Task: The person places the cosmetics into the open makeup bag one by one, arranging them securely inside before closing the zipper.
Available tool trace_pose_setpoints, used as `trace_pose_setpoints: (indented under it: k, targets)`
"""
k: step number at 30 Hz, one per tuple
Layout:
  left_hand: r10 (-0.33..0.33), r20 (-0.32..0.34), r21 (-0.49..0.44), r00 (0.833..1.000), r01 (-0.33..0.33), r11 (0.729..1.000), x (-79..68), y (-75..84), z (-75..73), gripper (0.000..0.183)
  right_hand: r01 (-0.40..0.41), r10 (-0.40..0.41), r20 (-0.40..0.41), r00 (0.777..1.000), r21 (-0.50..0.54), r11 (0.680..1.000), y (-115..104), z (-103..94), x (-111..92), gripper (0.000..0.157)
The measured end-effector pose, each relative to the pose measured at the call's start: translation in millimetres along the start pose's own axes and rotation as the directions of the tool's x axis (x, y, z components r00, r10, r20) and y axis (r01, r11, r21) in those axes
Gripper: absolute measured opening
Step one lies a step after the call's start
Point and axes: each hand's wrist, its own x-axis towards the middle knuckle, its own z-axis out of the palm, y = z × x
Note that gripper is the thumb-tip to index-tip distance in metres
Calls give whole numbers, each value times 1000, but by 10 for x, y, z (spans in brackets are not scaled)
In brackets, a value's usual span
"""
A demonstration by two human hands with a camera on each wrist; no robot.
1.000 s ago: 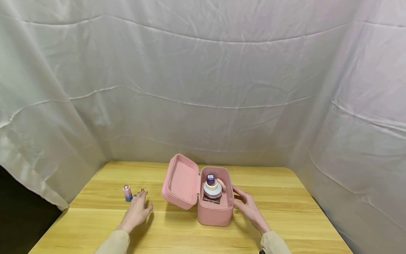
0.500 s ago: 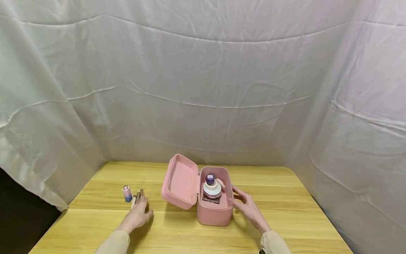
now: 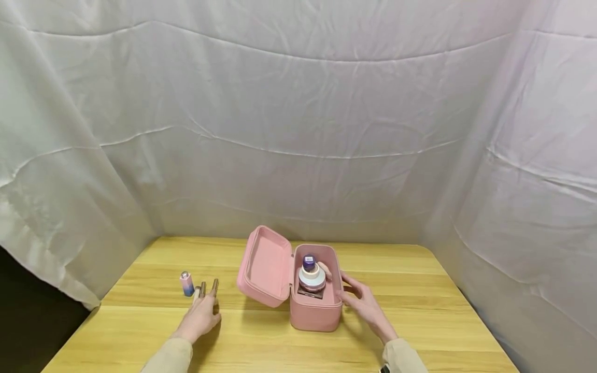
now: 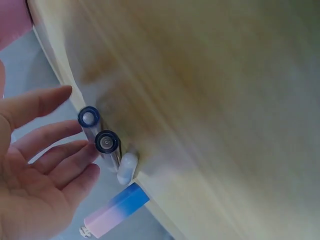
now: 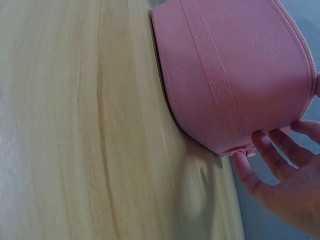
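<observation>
An open pink cosmetic case point(image 3: 317, 316) stands on the table, its lid point(image 3: 266, 264) tipped back to the left. Inside are a purple-capped bottle point(image 3: 309, 262), a white round jar point(image 3: 311, 280), a dark flat compact point(image 3: 310, 293) and a pink piece point(image 3: 325, 270). My right hand point(image 3: 366, 308) rests its relaxed fingers against the case's right side. Over at the left, my left hand point(image 3: 198, 318) reaches around slim brownish tubes point(image 3: 215, 286), thumb apart from fingers. In the left wrist view, fingers touch the tubes' sides point(image 4: 89, 117). A small white item point(image 4: 127, 167) lies beside them.
A pink-to-blue lipstick-like tube point(image 3: 187, 284) stands just left of my left hand. The wooden table point(image 3: 261, 347) is enclosed by grey-white cloth point(image 3: 298, 129) at the back and sides. A dark gap point(image 3: 32, 305) shows at the far left.
The rightmost slim tube has shifted right and leans more. My left hand's fingers have bent down among the tubes, leaving them more visible. My right hand and the case stay put.
</observation>
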Motion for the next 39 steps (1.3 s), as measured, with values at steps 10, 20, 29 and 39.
trace_pose_setpoints:
  k: [10, 20, 29, 39]
  targets:
    - [70, -154, 128, 986, -50, 990, -21, -8, 1, 14, 31, -32, 16, 999, 4, 999, -3, -25, -8, 60]
    - [140, -255, 146, 957, -105, 984, -50, -6, -15, 18, 24, -23, 39, 999, -6, 1000, -43, -40, 9, 60]
    - [147, -282, 119, 948, -118, 986, -30, -5, -18, 23, -9, 9, 51, 999, -10, 1000, -74, -60, 5, 61]
    - [62, -231, 58, 971, -50, 997, -48, 2, -66, 23, 25, -24, 68, 997, -19, 1000, -68, -75, 21, 61]
